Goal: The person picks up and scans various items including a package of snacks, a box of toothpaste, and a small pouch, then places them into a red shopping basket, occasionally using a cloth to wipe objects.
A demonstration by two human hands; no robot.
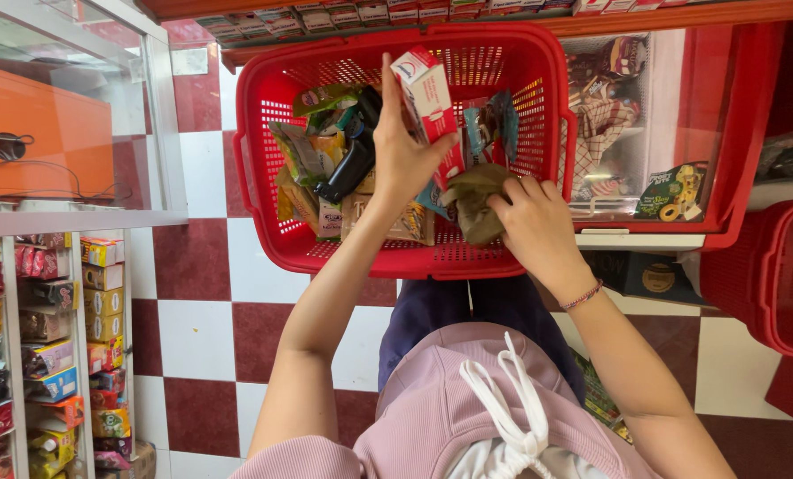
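Left hand around red-white carton

Red basket; red-white box; maroon-white checkered floor

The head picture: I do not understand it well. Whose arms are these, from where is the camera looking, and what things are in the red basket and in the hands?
No machine is here. The picture comes from a camera worn on a person's head, looking straight down, so the two bare arms belong to that person. The setting looks like a small shop with a red and white tiled floor.

In front of the person is a red plastic basket full of packaged goods: snack packets and a black bottle-like item among them.

The left hand holds a red and white carton above the basket. The right hand grips a crumpled brownish-green bag inside the basket.

At the left stand shelves of small boxes; at the right is a glass-fronted red cabinet.
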